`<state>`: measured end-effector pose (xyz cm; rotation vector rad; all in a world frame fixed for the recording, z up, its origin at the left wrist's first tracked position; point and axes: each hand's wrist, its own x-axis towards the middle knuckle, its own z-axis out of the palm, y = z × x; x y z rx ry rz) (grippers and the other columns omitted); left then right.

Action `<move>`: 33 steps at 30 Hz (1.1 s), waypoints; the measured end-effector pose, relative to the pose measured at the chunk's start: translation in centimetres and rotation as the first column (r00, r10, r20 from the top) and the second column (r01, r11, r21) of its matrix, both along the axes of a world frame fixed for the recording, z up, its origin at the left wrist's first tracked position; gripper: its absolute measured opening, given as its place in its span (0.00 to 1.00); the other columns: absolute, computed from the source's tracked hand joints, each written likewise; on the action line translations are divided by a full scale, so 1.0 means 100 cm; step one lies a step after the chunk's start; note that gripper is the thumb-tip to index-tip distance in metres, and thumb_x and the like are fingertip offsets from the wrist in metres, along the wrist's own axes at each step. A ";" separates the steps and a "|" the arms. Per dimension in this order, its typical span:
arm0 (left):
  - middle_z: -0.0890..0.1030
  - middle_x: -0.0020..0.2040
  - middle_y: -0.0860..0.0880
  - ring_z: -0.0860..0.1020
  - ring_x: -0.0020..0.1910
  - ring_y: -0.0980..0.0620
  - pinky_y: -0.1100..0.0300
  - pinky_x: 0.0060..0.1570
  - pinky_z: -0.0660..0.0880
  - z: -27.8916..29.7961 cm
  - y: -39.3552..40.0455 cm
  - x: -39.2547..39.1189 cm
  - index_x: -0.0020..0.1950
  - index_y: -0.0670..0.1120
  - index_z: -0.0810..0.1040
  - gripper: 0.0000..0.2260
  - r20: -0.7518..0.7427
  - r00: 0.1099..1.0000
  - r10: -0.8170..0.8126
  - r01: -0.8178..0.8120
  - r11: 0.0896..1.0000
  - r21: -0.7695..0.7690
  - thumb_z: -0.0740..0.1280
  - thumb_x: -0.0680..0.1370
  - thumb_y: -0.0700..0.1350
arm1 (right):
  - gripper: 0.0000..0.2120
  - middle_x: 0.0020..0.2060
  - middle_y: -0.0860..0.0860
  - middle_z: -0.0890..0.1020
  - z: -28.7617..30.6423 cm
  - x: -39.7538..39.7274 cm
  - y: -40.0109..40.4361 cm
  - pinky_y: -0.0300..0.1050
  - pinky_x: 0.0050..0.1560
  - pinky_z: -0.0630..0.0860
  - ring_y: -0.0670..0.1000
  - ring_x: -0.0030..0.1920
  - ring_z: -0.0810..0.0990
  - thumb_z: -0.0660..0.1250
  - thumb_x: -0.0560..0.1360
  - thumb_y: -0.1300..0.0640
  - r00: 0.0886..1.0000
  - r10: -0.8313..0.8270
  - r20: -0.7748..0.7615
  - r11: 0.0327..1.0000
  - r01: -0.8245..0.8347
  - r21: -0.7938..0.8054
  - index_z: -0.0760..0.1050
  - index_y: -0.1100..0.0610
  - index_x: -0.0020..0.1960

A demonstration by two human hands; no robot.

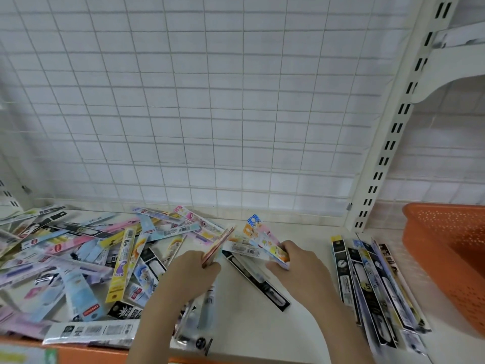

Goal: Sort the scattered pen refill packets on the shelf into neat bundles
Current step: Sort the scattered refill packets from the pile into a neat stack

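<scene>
Early stage. Left hand (194,269) gripping thin pinkish stack (219,244); right hand (294,261) pinching colourful packets (265,239). One dark bundle (378,287) laid right; large scattered heap (86,258) unsorted on shelf (301,324).

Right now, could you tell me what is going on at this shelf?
A person is sorting pen refill packets. The left hand grips a pink bundle, the right hand holds a cartoon-printed packet. A scattered pile lies left; a neater row lies right, beside an orange basket.
</scene>
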<state>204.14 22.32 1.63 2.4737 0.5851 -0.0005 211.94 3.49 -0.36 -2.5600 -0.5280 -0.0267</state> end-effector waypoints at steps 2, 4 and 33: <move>0.64 0.26 0.50 0.61 0.25 0.52 0.60 0.27 0.59 0.010 0.005 -0.005 0.31 0.45 0.61 0.15 0.067 0.998 -0.010 0.015 0.998 -0.064 0.60 0.76 0.45 | 0.15 0.50 0.48 0.80 0.001 0.000 0.006 0.44 0.41 0.72 0.52 0.45 0.77 0.62 0.75 0.45 1.000 0.008 -0.009 0.999 -0.009 -0.043 0.70 0.50 0.59; 0.72 0.31 0.45 0.63 0.26 0.52 0.61 0.29 0.62 0.018 0.010 -0.010 0.36 0.41 0.69 0.12 0.147 0.989 0.016 0.009 0.986 -0.167 0.59 0.77 0.44 | 0.13 0.50 0.48 0.80 0.004 0.001 0.015 0.43 0.39 0.69 0.52 0.42 0.73 0.62 0.76 0.47 1.000 0.020 -0.008 0.996 -0.021 -0.081 0.71 0.50 0.58; 0.78 0.35 0.49 0.77 0.30 0.53 0.61 0.34 0.72 0.012 0.024 -0.029 0.48 0.36 0.75 0.12 0.368 0.878 0.306 -0.099 0.869 -0.485 0.57 0.81 0.43 | 0.16 0.32 0.49 0.71 0.007 -0.002 0.019 0.41 0.29 0.63 0.56 0.38 0.73 0.61 0.75 0.55 0.981 -0.070 -0.180 0.984 0.038 -0.175 0.62 0.51 0.30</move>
